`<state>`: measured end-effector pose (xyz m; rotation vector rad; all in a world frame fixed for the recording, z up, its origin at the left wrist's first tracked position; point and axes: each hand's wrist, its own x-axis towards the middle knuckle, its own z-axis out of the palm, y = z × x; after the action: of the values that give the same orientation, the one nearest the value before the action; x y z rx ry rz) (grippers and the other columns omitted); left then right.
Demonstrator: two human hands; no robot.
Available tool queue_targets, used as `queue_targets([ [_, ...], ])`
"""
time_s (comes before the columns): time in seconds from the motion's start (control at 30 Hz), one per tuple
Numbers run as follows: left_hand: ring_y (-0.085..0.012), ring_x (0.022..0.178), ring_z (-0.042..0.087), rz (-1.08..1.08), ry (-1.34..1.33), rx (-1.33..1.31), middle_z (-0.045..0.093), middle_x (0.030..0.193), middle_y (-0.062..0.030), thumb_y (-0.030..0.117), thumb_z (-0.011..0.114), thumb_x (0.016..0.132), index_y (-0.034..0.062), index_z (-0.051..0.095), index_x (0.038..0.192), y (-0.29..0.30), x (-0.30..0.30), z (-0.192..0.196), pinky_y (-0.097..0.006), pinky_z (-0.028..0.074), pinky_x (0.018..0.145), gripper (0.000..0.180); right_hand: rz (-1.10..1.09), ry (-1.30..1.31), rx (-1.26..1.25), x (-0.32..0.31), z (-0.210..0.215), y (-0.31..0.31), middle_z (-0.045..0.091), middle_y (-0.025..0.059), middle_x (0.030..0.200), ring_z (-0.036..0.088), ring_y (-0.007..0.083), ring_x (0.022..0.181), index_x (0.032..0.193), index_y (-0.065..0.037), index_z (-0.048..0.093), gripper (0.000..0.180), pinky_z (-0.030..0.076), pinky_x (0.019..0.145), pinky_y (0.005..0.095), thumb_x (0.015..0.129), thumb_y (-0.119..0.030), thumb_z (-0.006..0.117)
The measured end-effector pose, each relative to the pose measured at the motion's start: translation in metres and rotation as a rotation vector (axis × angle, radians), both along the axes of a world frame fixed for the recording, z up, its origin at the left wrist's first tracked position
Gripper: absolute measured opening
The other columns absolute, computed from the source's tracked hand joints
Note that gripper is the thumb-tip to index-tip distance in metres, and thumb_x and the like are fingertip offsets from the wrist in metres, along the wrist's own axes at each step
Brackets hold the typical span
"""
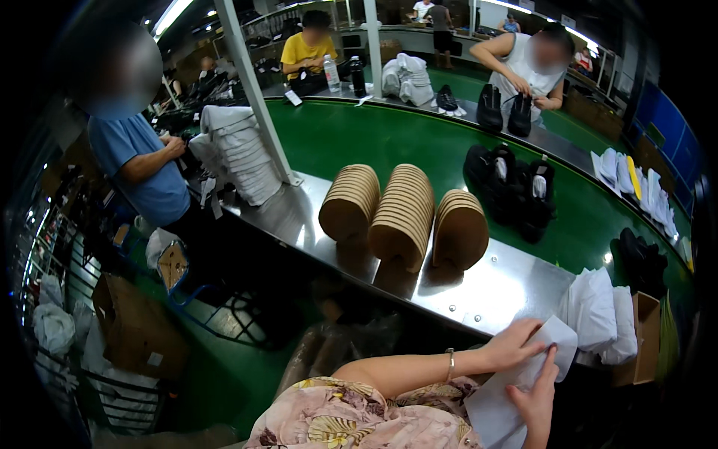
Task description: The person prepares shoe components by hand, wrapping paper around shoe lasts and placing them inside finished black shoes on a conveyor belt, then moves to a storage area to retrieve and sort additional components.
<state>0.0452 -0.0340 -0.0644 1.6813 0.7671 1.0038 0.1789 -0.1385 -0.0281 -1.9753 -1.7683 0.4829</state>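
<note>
At the lower right both of my hands work on a white sheet of paper (493,411), which looks folded at its upper end. My left hand (512,348), with a bracelet at the wrist, lies across the upper part, fingertips pressed to the paper. My right hand (535,396) grips the sheet's right side, index finger stretched up along it and thumb on its face. Whether anything is inside the paper cannot be seen. Just beyond it, white paper-wrapped bundles (591,310) stand at the bench edge.
Three rows of stacked brown curved boards (402,217) stand on the metal bench edge (493,292). Black shoes (516,187) ride on the green belt (329,142). An open cardboard box (643,337) is at right. Co-workers stand or sit across the line and at left, beside a white stack (235,153).
</note>
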Motion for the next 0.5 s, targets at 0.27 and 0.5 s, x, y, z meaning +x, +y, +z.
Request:
queue_targets([
  [0.27,-0.0296,0.093,0.052,0.078,-0.016,0.117,0.051,0.101,-0.0172,0.013,0.063,0.078,0.0007,0.049,0.107,-0.003,0.002,0.008,-0.035,0.043,0.083,0.034,-0.042,0.029,-0.092,-0.021,0.006,-0.003,0.036,0.0258,0.119,0.048,0.0452,0.102,0.138,0.000,0.017,0.103,0.043,0.086,0.0418,0.054,-0.009,0.076],
  [0.5,-0.0081,0.070,0.045,0.010,-0.440,-0.673,0.050,0.073,-0.0020,0.013,0.063,0.080,0.0063,0.048,0.076,0.000,-0.009,-0.001,-0.022,0.039,0.061,0.017,0.087,0.049,-0.122,-0.030,0.010,-0.009,0.038,0.0252,0.121,0.046,0.0416,0.108,0.141,0.000,0.011,0.107,0.040,0.091,0.0384,0.056,-0.009,0.076],
])
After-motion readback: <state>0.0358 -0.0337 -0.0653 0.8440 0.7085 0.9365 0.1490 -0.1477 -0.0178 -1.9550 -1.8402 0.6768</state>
